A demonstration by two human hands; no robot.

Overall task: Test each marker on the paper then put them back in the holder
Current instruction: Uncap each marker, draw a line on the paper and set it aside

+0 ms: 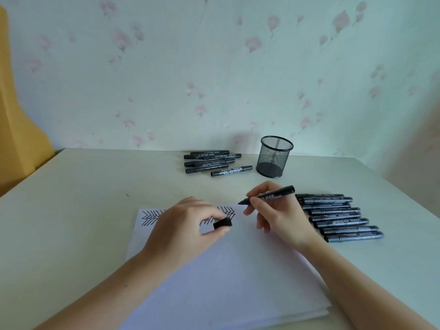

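My right hand (273, 215) grips an uncapped black marker (277, 193), tip pointing left just above the top edge of the white paper (226, 270). My left hand (185, 225) pinches the marker's black cap (222, 223) over the paper. Black zigzag test marks (150, 217) run along the paper's top edge, partly hidden by my left hand. The black mesh holder (273, 157) stands upright behind, with nothing visible inside. A row of several capped markers (338, 216) lies to the right of my right hand. Another pile of several markers (212, 160) lies left of the holder.
The pale table (83, 210) meets a floral wallpapered wall at the back. A yellow object (16, 139) stands beyond the table's left edge. The table's right edge runs diagonally past the marker row.
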